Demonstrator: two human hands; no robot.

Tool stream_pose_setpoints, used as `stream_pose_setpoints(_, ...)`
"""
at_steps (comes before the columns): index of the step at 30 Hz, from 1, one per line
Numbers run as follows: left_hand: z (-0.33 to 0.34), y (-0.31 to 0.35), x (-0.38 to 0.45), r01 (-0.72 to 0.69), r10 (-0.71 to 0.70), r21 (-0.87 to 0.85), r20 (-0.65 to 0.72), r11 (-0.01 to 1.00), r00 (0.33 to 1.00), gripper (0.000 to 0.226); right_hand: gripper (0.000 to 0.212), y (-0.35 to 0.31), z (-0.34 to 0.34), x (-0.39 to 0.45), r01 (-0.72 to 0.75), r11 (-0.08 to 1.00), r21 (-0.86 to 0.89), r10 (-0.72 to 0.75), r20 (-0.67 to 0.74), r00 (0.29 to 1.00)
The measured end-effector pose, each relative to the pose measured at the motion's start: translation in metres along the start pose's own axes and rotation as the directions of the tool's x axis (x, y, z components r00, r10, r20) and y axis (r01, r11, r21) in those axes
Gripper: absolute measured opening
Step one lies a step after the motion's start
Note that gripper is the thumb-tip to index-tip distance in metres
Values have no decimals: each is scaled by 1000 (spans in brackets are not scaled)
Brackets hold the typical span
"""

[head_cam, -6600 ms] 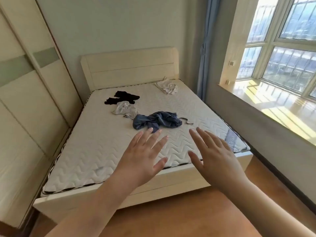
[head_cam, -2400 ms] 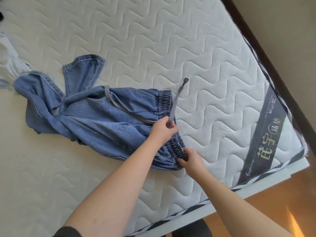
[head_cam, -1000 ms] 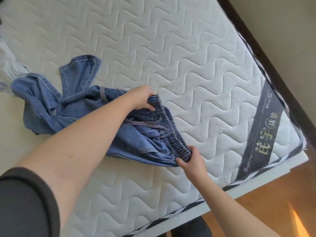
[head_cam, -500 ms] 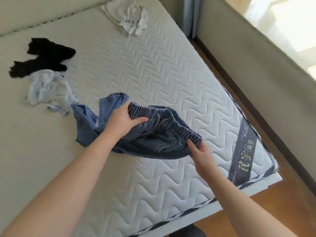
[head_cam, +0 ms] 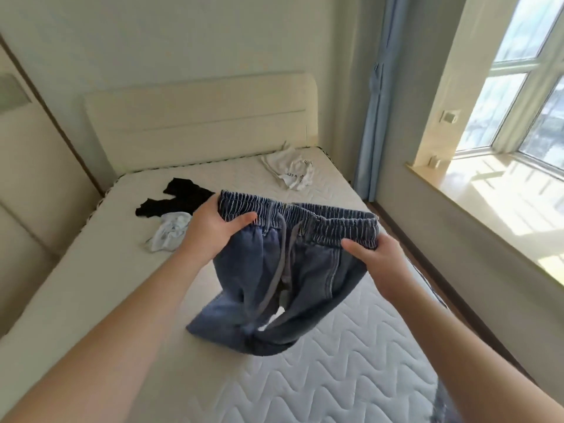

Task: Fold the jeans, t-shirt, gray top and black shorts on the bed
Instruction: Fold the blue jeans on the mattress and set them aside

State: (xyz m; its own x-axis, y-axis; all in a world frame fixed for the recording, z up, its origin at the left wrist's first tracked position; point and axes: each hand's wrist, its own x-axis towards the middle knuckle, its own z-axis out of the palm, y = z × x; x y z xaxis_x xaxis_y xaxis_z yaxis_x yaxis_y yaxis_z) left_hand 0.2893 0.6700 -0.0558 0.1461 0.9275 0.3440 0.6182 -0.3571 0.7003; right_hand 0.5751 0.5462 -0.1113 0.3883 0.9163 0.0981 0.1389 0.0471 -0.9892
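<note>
Centre of the frame: the jeans [head_cam: 283, 270] had come up off the mattress [head_cam: 351, 377], where half a second before they still lay bunched. My left hand [head_cam: 210, 236] gripped the elastic waistband at its left end, thumb over the front; my right hand [head_cam: 378, 264] pinched the right end. Legs hung twisted, their lower ends still resting on the quilting at lower centre. I judged this the shake-out before the first fold; nothing was folded yet. Black shorts [head_cam: 177, 198] and gray top [head_cam: 171, 230] sat left of centre, touching; the t-shirt [head_cam: 293, 172] lay upper centre near the headboard [head_cam: 201, 117].
</note>
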Motion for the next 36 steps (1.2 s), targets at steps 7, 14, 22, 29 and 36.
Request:
stream_pose_setpoints(7,-140,34,-11,-133,133,5,-75,991,988,37,6,-106,16,-20,187,970,-154,-212,-166,963)
stream_pose_setpoints(14,-250,93,-16,-311,303,0,-216,951,928,29,14,-226,32,-39,366,927,-78,-374,-160,914)
stream_pose_setpoints(22,-309,127,-8,-345,330,-67,-168,936,929,32,60,-312,17,-30,407,912,50,-398,-130,908)
stream_pose_setpoints(29,-297,134,-3,-312,304,-157,-70,937,950,20,59,-315,-6,12,147,979,143,-187,323,928)
stream_pose_setpoints(36,-267,125,5,-205,223,-293,32,934,974,31,60,-289,-32,42,237,971,0,-205,500,842)
